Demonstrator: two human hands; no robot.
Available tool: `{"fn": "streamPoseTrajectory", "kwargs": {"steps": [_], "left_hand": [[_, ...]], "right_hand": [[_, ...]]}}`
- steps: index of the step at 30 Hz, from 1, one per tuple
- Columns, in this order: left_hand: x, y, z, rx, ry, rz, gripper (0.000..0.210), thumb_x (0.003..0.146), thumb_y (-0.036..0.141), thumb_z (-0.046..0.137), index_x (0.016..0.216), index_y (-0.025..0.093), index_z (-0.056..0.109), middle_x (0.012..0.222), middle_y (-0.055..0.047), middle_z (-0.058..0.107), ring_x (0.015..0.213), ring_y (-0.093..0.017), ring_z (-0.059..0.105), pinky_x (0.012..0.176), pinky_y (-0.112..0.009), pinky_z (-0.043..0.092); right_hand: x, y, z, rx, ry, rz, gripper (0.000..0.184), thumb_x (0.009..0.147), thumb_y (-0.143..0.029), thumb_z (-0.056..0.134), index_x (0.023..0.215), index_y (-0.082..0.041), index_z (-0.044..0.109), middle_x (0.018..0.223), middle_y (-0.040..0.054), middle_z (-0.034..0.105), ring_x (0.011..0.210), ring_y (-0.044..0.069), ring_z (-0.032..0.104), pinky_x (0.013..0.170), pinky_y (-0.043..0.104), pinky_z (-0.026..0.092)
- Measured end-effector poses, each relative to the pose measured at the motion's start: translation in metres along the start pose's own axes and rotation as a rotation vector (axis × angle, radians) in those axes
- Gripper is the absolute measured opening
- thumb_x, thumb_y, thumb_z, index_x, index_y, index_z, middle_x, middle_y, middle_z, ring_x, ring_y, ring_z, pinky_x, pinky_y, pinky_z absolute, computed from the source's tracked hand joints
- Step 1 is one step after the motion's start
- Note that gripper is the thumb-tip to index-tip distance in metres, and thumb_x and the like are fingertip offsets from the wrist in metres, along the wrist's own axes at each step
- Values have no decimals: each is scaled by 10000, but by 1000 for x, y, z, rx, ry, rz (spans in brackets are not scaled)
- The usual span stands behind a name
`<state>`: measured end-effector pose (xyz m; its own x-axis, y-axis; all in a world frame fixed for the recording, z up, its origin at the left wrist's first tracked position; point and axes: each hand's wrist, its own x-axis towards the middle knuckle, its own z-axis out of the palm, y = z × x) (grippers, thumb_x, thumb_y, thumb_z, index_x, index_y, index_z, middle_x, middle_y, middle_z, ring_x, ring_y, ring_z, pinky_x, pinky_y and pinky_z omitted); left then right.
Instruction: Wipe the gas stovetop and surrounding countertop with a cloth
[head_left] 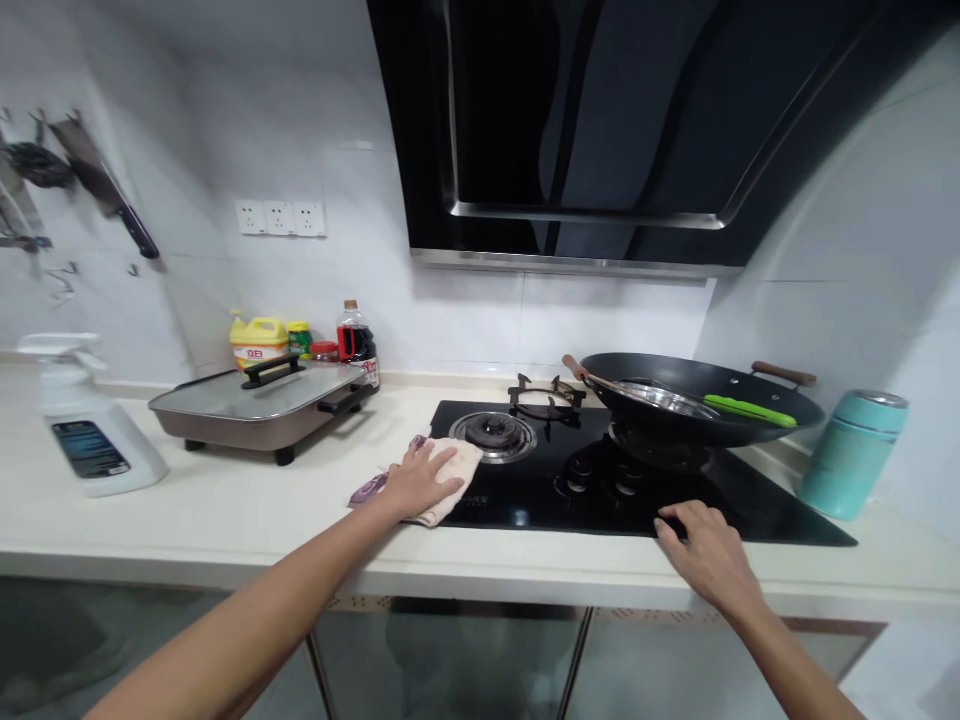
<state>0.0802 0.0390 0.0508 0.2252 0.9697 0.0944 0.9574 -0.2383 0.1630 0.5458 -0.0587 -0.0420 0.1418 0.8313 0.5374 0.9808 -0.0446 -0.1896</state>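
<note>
My left hand [424, 480] lies flat with fingers spread on a cream and purple cloth [461, 462], pressing it on the left edge of the black glass gas stove [525, 505]. Just behind the cloth is the bare left burner [495, 434]. Its pan support [547, 397] has been set at the back of the stove. My right hand [701, 545] rests at the stove's front edge, fingers loosely curled, with nothing visible in them. A large black wok [720, 430] sits on the right burner, with a green-handled utensil [750, 410] and a metal lid or dish [664, 398] inside.
On the left stand a white spray bottle [97, 430] and a lidded electric pan [247, 420], with a yellow jug [259, 342] and a dark sauce bottle [358, 345] behind. A teal flask [853, 455] stands at right. The black range hood [585, 130] slants overhead.
</note>
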Motion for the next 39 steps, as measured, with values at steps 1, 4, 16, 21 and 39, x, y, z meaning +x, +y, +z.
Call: {"fn": "streamPoseTrajectory", "kwargs": {"steps": [1,4,16,21,39], "left_hand": [[-1,-2,0,7,11,-23,715,946,706,420,1598,415,374,1732,-81,264,1586,-397,206,1170,-705,302],[-3,3,5,35,41,-67,710,951,681,422,1586,365,419,1716,-125,287,1558,-432,256,1175,-684,295],[-29,198,58,-70,-39,167,856,925,721,372,1614,214,384,1719,-181,248,1575,-500,123,1255,-661,83],[-38,228,61,-148,-80,141,916,915,716,391,1634,154,315,1734,-219,173,1575,-527,80,1249,-683,71],[-49,-43,4,-136,226,-44,367,963,397,449,1200,212,659,1318,-141,681,1275,-335,574,1113,-529,401]], "right_hand": [[0,-1,0,-4,0,1,411,985,-481,393,1079,-226,702,1157,92,676,1065,287,587,850,415,438],[0,-3,1,-17,0,-2,405,988,-465,388,1084,-221,698,1157,94,672,1053,284,584,851,421,434],[0,-5,-1,51,21,-6,407,975,-479,408,1063,-221,710,1149,102,673,1066,307,568,866,451,434],[3,-18,-13,296,128,99,425,963,-529,408,1021,-248,722,1175,95,677,1092,291,585,933,450,466],[-4,-164,-25,194,-236,-387,308,997,-494,513,1129,-283,696,1330,69,631,1200,312,533,1021,520,424]]}}
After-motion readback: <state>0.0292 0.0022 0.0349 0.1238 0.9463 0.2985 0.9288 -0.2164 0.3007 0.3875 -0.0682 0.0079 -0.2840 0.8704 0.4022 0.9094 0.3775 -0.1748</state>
